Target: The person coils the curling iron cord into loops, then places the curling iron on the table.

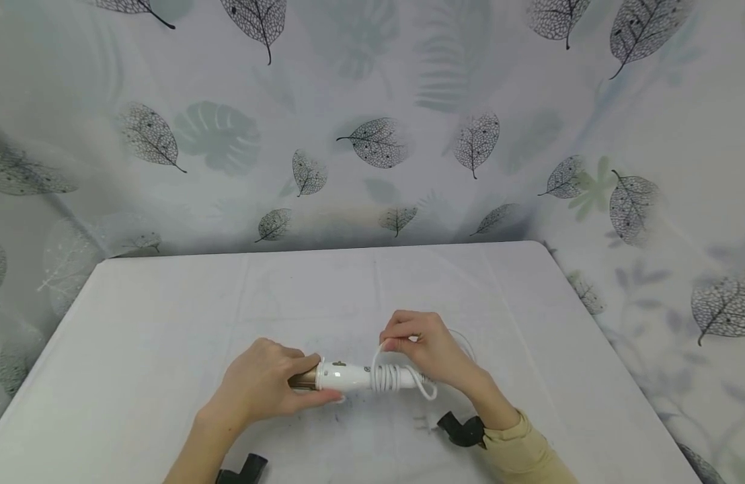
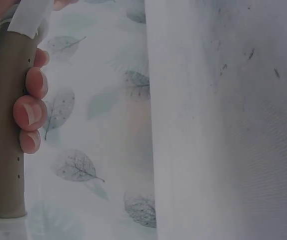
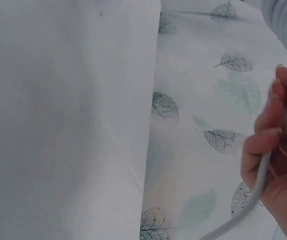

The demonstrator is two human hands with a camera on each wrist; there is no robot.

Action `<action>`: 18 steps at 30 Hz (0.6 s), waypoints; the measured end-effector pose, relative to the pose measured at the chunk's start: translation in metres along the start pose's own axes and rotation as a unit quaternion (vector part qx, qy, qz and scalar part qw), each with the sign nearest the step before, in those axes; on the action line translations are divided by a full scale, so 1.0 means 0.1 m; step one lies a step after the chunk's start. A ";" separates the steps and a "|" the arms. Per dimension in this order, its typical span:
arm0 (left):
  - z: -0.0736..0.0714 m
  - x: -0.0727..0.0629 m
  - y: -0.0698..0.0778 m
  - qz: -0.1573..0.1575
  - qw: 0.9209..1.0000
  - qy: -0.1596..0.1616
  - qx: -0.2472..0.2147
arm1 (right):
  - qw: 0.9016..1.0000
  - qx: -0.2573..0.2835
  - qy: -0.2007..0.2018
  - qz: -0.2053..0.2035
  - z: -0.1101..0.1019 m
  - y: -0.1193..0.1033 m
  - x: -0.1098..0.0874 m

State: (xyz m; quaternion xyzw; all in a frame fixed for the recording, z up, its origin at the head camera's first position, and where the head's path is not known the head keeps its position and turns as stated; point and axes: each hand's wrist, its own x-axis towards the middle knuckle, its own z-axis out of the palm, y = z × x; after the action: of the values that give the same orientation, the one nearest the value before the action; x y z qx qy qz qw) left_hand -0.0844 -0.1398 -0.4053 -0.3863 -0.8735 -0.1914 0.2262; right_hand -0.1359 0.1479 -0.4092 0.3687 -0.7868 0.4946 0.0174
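Observation:
A curling iron (image 1: 346,377) with a white handle and a gold-brown barrel lies sideways over the white table. My left hand (image 1: 257,380) grips it by the barrel (image 2: 6,125), which has rows of small holes in the left wrist view. Several turns of white cord (image 1: 386,379) are wound around the handle. Above these coils, my right hand (image 1: 433,346) pinches the cord between thumb and fingers. In the right wrist view a length of the cord (image 3: 256,192) runs across the palm and down out of the frame.
A pale plug (image 1: 422,423) shows on the white table (image 1: 179,316) near the right wrist. Black wrist mounts (image 1: 463,431) sit at both wrists. Leaf-printed cloth (image 1: 348,81) hangs behind the table's far edge and along its sides.

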 end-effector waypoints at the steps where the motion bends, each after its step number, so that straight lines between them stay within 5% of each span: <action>1: -0.01 0.00 0.00 0.001 1.000 0.007 -0.005 | 1.000 0.003 0.006 0.002 -0.01 -0.01 0.00; 5: -0.03 0.01 -0.01 0.008 1.000 0.020 -0.014 | 1.000 0.010 0.024 0.013 -0.05 -0.04 -0.01; 18: -0.04 0.00 -0.02 0.009 0.997 0.062 -0.043 | 0.992 0.114 -0.025 0.054 -0.01 0.04 0.02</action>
State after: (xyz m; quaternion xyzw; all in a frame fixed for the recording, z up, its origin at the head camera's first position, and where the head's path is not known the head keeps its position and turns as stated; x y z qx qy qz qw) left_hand -0.0850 -0.1424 -0.4024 -0.3908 -0.8453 -0.2505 0.2644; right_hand -0.1401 0.1488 -0.4113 0.3379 -0.7443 0.5716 -0.0712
